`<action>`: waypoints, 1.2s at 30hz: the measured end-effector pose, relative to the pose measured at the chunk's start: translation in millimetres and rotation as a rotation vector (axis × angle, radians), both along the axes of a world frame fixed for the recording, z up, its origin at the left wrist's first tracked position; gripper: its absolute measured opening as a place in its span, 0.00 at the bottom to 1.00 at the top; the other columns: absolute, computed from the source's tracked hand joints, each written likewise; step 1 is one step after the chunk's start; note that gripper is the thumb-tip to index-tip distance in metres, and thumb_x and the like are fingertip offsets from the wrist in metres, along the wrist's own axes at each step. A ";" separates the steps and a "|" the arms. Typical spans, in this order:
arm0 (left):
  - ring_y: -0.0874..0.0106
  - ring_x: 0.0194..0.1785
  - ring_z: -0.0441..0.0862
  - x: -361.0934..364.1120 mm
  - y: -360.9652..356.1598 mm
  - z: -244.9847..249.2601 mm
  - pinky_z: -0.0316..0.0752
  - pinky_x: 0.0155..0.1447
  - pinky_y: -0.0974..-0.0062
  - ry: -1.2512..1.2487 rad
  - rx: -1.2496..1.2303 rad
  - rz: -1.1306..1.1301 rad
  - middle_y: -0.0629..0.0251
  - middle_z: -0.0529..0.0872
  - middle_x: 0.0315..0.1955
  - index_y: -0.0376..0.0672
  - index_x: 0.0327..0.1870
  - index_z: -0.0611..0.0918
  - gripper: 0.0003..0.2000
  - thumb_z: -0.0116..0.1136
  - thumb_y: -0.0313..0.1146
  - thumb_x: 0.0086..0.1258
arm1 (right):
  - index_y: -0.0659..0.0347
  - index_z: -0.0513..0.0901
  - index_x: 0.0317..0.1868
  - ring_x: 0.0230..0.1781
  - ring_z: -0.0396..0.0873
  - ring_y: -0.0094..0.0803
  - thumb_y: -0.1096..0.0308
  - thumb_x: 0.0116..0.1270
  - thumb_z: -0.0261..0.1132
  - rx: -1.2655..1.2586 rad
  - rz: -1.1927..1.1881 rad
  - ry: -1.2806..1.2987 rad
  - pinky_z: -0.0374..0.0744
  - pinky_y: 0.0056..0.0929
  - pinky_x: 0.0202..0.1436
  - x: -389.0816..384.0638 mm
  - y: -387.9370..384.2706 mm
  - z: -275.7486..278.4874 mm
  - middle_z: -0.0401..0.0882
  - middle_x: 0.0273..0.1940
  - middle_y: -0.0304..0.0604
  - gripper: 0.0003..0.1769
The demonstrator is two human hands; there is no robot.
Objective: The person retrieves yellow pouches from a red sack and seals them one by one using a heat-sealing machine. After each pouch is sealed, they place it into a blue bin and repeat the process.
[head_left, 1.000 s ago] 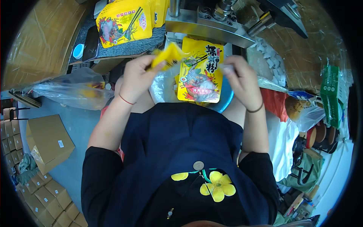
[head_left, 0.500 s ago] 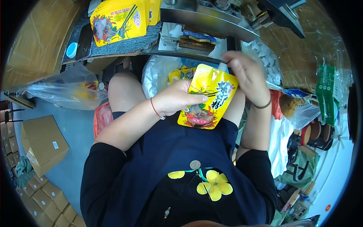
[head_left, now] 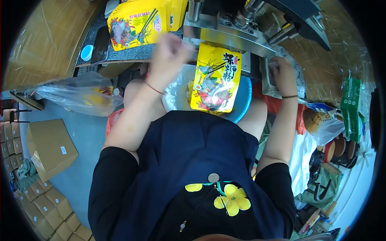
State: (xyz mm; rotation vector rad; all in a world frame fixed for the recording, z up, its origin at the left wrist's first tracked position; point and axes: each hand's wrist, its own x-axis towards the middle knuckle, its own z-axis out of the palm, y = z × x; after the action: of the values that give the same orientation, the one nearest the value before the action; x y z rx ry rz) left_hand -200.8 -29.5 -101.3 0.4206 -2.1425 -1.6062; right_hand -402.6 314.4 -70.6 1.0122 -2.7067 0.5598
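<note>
A yellow printed pouch (head_left: 217,80) hangs with its top edge at the metal jaw of a machine (head_left: 233,38), and neither hand touches it. My left hand (head_left: 171,56) is smeared by motion, between that pouch and a stack of yellow pouches (head_left: 138,24) on the bench. Over to the right, my right hand (head_left: 284,76) dips into a bin (head_left: 267,78) of small white plastic pieces (head_left: 298,74). Its fingers are curled together, and what they pinch is hidden.
Below the hanging pouch is a blue tub (head_left: 244,106) with a clear liner and more yellow packs. A blue cap (head_left: 87,52) and a dark phone-like slab (head_left: 100,45) lie left of the stack. An open carton (head_left: 52,148) stands on the floor.
The pouch has gone from my left hand to the machine's jaw. My left hand has moved up and left towards the stack; my right hand has moved right to the bin.
</note>
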 end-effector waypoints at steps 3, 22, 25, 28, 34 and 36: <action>0.42 0.73 0.66 23.2 -59.1 10.5 0.60 0.75 0.51 -0.048 -1.290 0.336 0.39 0.67 0.71 0.35 0.75 0.63 0.36 0.63 0.44 0.72 | 0.64 0.83 0.49 0.45 0.81 0.55 0.67 0.70 0.65 -0.062 -0.018 0.071 0.79 0.43 0.48 18.5 7.7 19.0 0.82 0.47 0.57 0.11; 0.78 0.48 0.85 57.3 88.8 18.7 0.80 0.56 0.77 -0.185 0.730 -0.606 0.65 0.90 0.47 0.33 0.58 0.83 0.17 0.59 0.39 0.80 | 0.65 0.84 0.43 0.43 0.81 0.51 0.66 0.77 0.59 -0.269 0.510 -0.178 0.78 0.41 0.51 110.7 -77.8 68.2 0.84 0.39 0.51 0.12; 0.75 0.53 0.85 55.0 100.6 9.3 0.78 0.62 0.74 -0.257 0.935 -0.698 0.62 0.89 0.51 0.32 0.59 0.82 0.16 0.62 0.31 0.76 | 0.65 0.83 0.47 0.45 0.82 0.54 0.64 0.78 0.58 -0.262 0.534 -0.463 0.79 0.43 0.53 108.2 -64.1 66.8 0.85 0.44 0.54 0.13; 0.71 0.55 0.86 42.8 94.5 1.0 0.79 0.65 0.69 -0.277 1.011 -0.684 0.58 0.87 0.56 0.31 0.61 0.80 0.19 0.63 0.22 0.70 | 0.64 0.83 0.56 0.55 0.80 0.57 0.65 0.77 0.58 -0.013 0.130 0.026 0.77 0.46 0.58 70.9 -38.0 54.8 0.84 0.51 0.56 0.15; 0.67 0.53 0.88 1.1 53.5 16.4 0.83 0.60 0.67 -0.244 1.076 -0.556 0.54 0.88 0.53 0.30 0.59 0.80 0.16 0.62 0.20 0.70 | 0.51 0.82 0.56 0.50 0.81 0.58 0.62 0.70 0.65 0.415 -0.118 0.268 0.78 0.51 0.55 -0.5 3.3 5.9 0.74 0.62 0.57 0.16; 0.66 0.52 0.89 -0.5 52.7 22.5 0.83 0.59 0.66 -0.263 1.124 -0.529 0.53 0.88 0.52 0.29 0.59 0.80 0.16 0.62 0.21 0.70 | 0.51 0.82 0.56 0.51 0.81 0.59 0.63 0.69 0.66 0.282 -0.147 0.091 0.78 0.52 0.55 1.0 -2.6 5.4 0.75 0.60 0.57 0.16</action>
State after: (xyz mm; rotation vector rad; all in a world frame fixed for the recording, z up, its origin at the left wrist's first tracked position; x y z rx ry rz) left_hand -201.4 23.3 -78.8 0.3980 -1.3231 -3.1423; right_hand -401.6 311.9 -65.3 0.8643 -2.7997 0.1045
